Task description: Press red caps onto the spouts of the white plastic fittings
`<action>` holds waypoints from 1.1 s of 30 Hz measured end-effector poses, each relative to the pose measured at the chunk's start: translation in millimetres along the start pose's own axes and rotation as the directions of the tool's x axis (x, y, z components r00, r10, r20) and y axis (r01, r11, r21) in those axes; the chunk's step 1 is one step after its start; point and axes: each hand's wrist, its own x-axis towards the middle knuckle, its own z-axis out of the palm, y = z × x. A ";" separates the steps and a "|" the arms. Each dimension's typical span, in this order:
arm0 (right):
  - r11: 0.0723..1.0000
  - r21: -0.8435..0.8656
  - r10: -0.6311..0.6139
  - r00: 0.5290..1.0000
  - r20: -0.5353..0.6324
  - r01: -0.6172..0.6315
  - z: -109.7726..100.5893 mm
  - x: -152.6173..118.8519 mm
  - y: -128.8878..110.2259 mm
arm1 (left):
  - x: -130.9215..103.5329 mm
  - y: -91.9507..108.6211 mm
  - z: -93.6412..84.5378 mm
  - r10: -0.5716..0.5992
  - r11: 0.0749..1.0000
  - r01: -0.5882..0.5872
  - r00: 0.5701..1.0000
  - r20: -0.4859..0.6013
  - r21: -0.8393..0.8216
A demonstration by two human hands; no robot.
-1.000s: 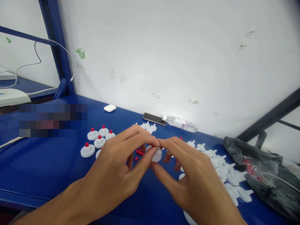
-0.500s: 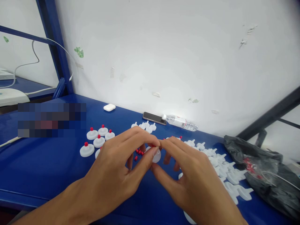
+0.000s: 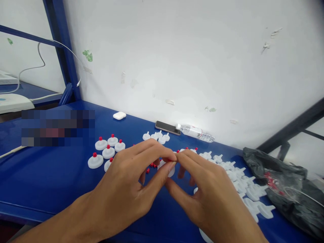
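My left hand (image 3: 126, 182) pinches thumb and forefinger together at the top of a white round spouted lid (image 3: 171, 172), on a small red cap mostly hidden by the fingertips. My right hand (image 3: 205, 185) grips the same lid from the right, its forefinger touching the left fingertips. Behind my hands lie several loose red caps (image 3: 148, 171). To the left stand several white lids with red caps on their spouts (image 3: 95, 161). On the right, many uncapped white spouted lids (image 3: 255, 191) lie spread out and overlapping.
A phone (image 3: 167, 128), a clear water bottle (image 3: 196, 132) and a white earbud case (image 3: 119, 115) lie along the wall on the blue table (image 3: 50, 182). A black plastic bag (image 3: 291, 199) with red pieces inside sits at the right. A small group of white lids (image 3: 146, 136) stands behind my left hand.
Both hands stay together around the lid, with the left fingertips shifted slightly to the right. The whole view has moved a little; nothing on the table has changed place.
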 end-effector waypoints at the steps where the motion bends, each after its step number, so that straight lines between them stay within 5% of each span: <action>1: 1.000 0.003 0.006 1.000 0.000 -0.006 -0.3 -0.4 -0.2 | 0.2 0.2 0.0 0.004 1.000 -0.004 1.000 0.003 0.001; 14: 0.999 0.025 0.044 0.999 0.012 -0.044 -1.0 1.3 -1.1 | 3.6 1.1 3.4 0.074 0.997 -0.074 0.997 0.008 0.035; 33: 0.999 -0.022 0.044 0.999 -0.015 -0.044 -0.7 0.0 -1.0 | 6.1 2.4 2.6 0.017 1.000 -0.017 0.999 0.044 0.008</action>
